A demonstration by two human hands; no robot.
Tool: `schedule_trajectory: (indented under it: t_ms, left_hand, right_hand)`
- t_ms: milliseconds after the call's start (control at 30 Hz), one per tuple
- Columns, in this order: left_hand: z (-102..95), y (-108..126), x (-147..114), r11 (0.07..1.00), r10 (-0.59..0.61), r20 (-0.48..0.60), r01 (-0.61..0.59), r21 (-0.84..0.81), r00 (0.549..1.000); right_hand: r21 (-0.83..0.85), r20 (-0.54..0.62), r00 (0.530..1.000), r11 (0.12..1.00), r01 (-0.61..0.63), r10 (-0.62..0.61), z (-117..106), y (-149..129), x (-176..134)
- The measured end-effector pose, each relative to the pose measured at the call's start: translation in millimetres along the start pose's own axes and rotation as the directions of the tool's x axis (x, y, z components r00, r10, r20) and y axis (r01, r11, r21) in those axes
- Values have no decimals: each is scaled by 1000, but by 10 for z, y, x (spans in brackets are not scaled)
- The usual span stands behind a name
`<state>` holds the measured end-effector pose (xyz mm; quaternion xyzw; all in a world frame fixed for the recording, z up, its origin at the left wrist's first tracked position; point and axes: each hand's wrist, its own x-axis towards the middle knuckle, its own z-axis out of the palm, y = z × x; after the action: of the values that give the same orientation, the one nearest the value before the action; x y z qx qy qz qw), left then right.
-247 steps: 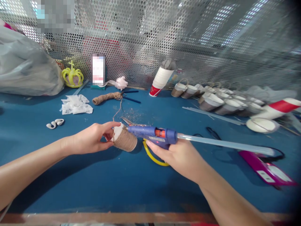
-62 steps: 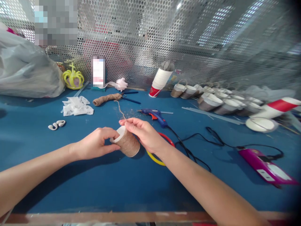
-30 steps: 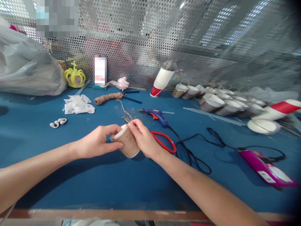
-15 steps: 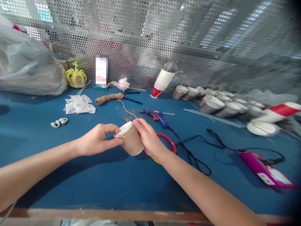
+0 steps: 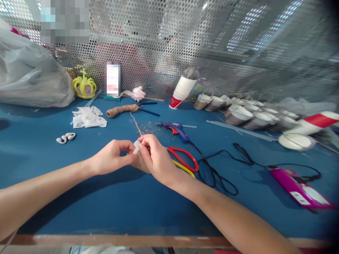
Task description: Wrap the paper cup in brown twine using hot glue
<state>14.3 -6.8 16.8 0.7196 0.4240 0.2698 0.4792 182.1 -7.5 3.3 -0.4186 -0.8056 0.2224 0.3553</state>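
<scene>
A paper cup wrapped in brown twine is tilted over the middle of the table, largely hidden behind my right hand. My left hand grips its white rim from the left, thumb outside. Over the cup, my right hand is closed, its thumb and forefinger pinching the twine strand beside the rim. That strand runs back to a twine bundle. A blue glue gun lies just behind my right hand, and red and yellow scissor-like handles show beside my right wrist.
Several twine-covered cups stand at the back right, near a leaning cup stack. A black cord runs to a purple power strip. White lace, grey earbuds and a large plastic bag occupy the left side.
My right hand has moved from the cup's right side up and left across it, to the twine at the rim. The strand has swung left. My left hand still grips the rim.
</scene>
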Motion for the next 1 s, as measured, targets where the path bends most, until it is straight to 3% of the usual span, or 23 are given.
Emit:
schedule_trajectory:
  t_ms: [133,300,500,600,700,833,900,1000]
  left_hand:
    - [-8,-14,2,1000,-1,17,1,-2,1000]
    - [-17,-14,-2,998,44,43,-46,43,998]
    - [1,-32,-24,993,74,46,-78,88,996]
    - [12,-62,-28,986,117,59,-123,109,991]
    - [17,-95,-21,968,210,57,-216,130,976]
    - [18,-129,-3,941,291,26,-290,175,957]
    - [18,-136,-1,927,311,-2,-303,221,950]
    - [20,-134,-8,903,332,-30,-309,300,943]
  right_hand:
    - [73,13,1000,997,-8,7,-26,8,26]
    - [298,171,973,933,-203,157,-152,-31,193]
    - [242,412,900,934,-262,146,-164,-59,523]
    - [75,446,872,962,-262,203,-87,-5,624]
    - [-165,368,874,947,-274,317,-137,120,681]
    - [-420,108,889,831,-365,445,-491,407,711]
    - [-547,-16,868,722,-423,496,-682,573,692]
    - [-649,-69,805,586,-485,589,-830,784,622]
